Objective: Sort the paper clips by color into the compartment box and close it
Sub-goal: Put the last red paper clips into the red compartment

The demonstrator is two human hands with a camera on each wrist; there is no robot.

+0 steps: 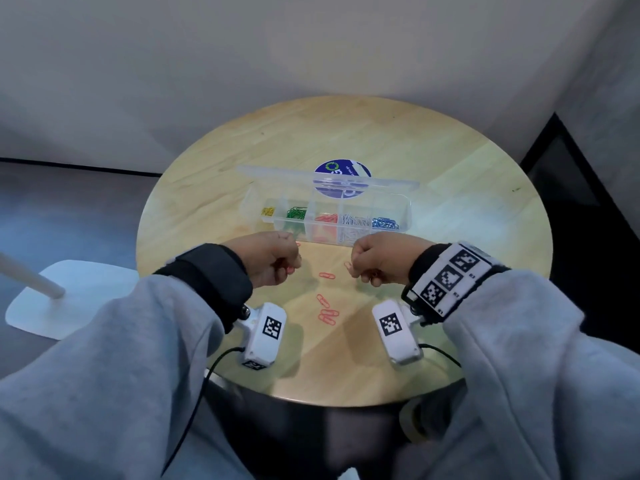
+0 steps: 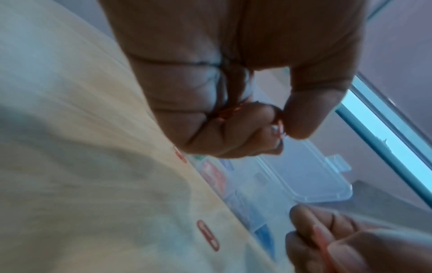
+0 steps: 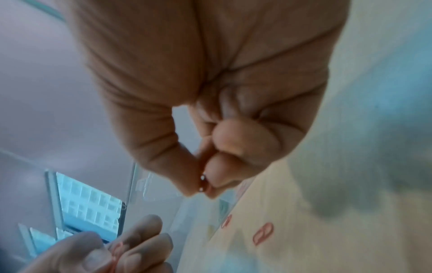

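A clear compartment box [image 1: 405,209] lies open on the round wooden table [image 1: 450,168], its lid [image 1: 277,174] tipped back. It holds yellow [image 1: 267,211], green [image 1: 296,213], red [image 1: 326,218], white [image 1: 356,220] and blue clips [image 1: 385,223], each colour in its own cell. Several loose red clips [image 1: 327,308] lie in front of the box. My left hand [image 1: 273,261] hovers over them with fingers curled, pinching red clips [image 2: 279,127]. My right hand [image 1: 374,261] is curled likewise and pinches a red clip [image 3: 204,182] between thumb and forefinger.
A round blue sticker [image 1: 341,171] shows behind the box lid. A white lamp base [image 1: 69,299] stands on the floor to the left. Wrist cameras [image 1: 265,336] [image 1: 398,330] hang under both forearms, near the table's front edge.
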